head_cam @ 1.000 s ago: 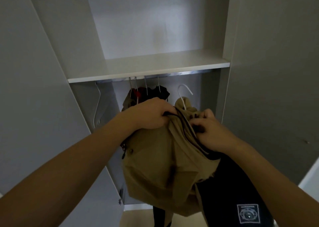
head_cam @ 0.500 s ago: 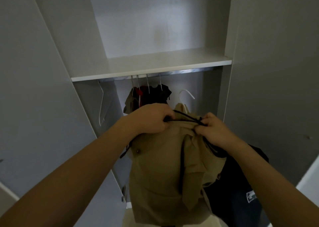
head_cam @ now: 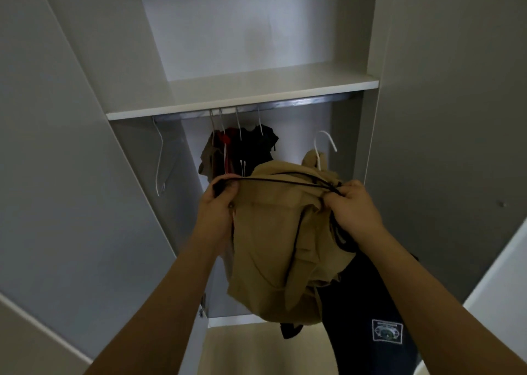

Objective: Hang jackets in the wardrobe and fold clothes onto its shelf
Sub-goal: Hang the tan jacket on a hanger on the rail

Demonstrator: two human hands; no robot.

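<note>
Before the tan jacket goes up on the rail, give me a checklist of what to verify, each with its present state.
1. Jacket held by both hands: left hand and right hand grip the tan jacket. Ok.
2. Hanger inside jacket: white hanger hook sticks out at the collar. Ok.
3. Hook on the rail: not yet, it sits below. Not ok.
4. Free rail space right of the hung clothes. Ok.
5. Black cord clear of hook: cannot tell.

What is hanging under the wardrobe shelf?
Under the shelf runs a metal rail with one bare white hanger and several hung clothes. The tan jacket covers their lower parts.
</note>
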